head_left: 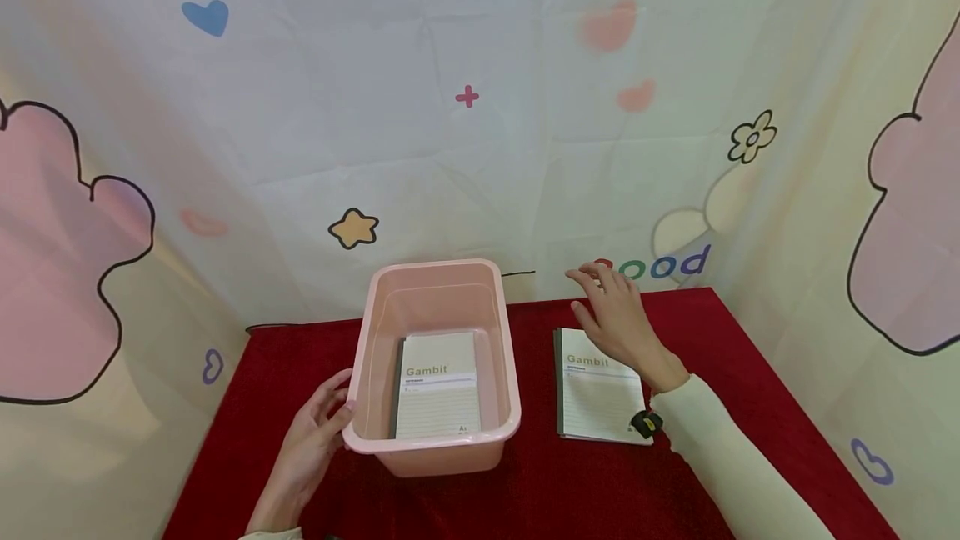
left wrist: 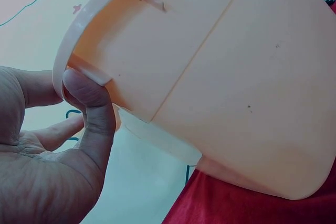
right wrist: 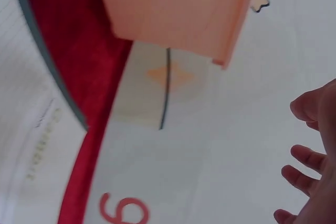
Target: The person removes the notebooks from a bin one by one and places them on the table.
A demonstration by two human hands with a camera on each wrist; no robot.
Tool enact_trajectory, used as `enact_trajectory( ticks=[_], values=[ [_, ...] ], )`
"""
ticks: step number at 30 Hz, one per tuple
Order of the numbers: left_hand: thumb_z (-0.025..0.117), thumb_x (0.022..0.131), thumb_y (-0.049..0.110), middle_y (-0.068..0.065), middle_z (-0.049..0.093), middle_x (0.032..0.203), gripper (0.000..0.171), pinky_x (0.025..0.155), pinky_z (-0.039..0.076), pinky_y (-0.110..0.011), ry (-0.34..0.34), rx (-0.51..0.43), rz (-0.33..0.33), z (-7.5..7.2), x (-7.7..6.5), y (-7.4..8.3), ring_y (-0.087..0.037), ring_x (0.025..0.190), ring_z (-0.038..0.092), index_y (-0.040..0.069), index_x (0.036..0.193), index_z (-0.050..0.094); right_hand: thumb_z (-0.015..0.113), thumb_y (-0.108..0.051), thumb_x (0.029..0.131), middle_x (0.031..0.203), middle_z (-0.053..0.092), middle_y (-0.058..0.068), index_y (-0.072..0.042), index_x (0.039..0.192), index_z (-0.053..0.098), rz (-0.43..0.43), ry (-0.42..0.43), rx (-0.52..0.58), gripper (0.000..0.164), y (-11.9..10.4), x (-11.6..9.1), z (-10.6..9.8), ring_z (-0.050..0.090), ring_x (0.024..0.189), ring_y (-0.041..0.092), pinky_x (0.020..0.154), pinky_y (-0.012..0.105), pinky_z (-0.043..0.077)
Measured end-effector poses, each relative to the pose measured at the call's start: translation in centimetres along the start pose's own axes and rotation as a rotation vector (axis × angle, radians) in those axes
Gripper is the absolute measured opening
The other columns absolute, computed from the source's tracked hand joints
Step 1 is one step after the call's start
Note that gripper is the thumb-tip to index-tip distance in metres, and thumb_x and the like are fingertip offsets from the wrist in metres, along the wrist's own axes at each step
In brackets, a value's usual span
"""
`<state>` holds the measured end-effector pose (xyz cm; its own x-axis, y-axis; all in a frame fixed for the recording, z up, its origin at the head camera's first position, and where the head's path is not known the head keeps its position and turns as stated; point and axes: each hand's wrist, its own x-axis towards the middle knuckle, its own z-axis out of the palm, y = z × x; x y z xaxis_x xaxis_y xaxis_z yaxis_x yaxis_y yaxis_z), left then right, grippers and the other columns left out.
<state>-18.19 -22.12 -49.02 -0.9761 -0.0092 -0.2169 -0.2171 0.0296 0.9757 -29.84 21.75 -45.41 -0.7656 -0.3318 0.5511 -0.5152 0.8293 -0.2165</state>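
A pink plastic tub (head_left: 427,461) is at the middle of the red-covered table in the head view. Inside it lies a notebook (head_left: 438,407) marked "Gambit", with a dark spine. My left hand (head_left: 307,436) grips the tub's left rim; the left wrist view shows the fingers (left wrist: 86,90) curled at the rim (left wrist: 65,45). To the tub's right, more notebooks (head_left: 600,407) of the same look lie in a small stack. Above the far end of that stack is my right hand (head_left: 618,319), fingers spread and loosely bent, holding nothing.
Red cloth (head_left: 525,498) covers the table. A pale printed curtain (head_left: 450,165) with hearts, stars and clouds stands behind it and at both sides. A thin dark cord (head_left: 517,273) shows behind the tub. A black device (head_left: 647,423) is strapped at the right wrist.
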Motion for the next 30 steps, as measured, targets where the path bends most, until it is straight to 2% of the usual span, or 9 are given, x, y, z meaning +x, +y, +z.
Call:
enact_trajectory(
  ticks=[3,9,20,25,30],
  values=[
    [0.058,0.099,0.018,-0.015,0.047,0.140,0.054,0.085,0.056,-0.029,0.000,-0.001,0.009,-0.1,0.1,0.1,-0.025,0.113,0.060,0.023,0.148,0.036,0.060,-0.016,0.092,0.135,0.050,0.016,-0.013,0.135,0.052,-0.028,0.034,0.004,0.044,-1.7,1.2,-1.2,0.049,0.120,0.037,0.103,0.063,0.032],
    [0.059,0.099,0.019,-0.015,0.047,0.141,0.055,0.086,0.056,-0.029,0.003,0.004,0.002,-0.2,0.0,0.0,-0.027,0.116,0.058,0.022,0.148,0.036,0.060,-0.018,0.092,0.138,0.048,0.016,-0.013,0.136,0.050,-0.085,0.042,0.026,0.045,-5.3,3.2,-2.9,0.044,0.128,0.037,0.106,0.062,0.030],
    [0.059,0.098,0.019,-0.015,0.047,0.140,0.055,0.087,0.056,-0.031,0.007,0.006,0.004,-0.2,-0.3,-0.2,-0.028,0.116,0.058,0.023,0.148,0.036,0.061,-0.019,0.092,0.136,0.050,0.014,-0.014,0.135,0.051,-0.223,0.058,0.055,0.045,-10.3,6.6,-3.2,0.047,0.127,0.033,0.106,0.058,0.035],
    [0.059,0.099,0.018,-0.016,0.047,0.139,0.054,0.086,0.056,-0.031,0.007,-0.002,0.004,-0.1,-0.2,-0.2,-0.028,0.115,0.058,0.022,0.148,0.036,0.057,-0.021,0.094,0.136,0.051,0.013,-0.015,0.135,0.051,-0.268,0.034,0.068,0.042,-12.1,8.0,-3.2,0.048,0.127,0.032,0.105,0.056,0.038],
    [0.059,0.098,0.018,-0.016,0.048,0.138,0.054,0.086,0.056,-0.031,0.007,0.004,0.008,-0.1,0.0,-0.2,-0.029,0.116,0.058,0.022,0.148,0.037,0.059,-0.020,0.094,0.134,0.054,0.010,-0.015,0.137,0.051,-0.282,-0.074,0.073,0.044,-13.8,9.1,-3.0,0.052,0.124,0.029,0.101,0.050,0.044]
  ],
)
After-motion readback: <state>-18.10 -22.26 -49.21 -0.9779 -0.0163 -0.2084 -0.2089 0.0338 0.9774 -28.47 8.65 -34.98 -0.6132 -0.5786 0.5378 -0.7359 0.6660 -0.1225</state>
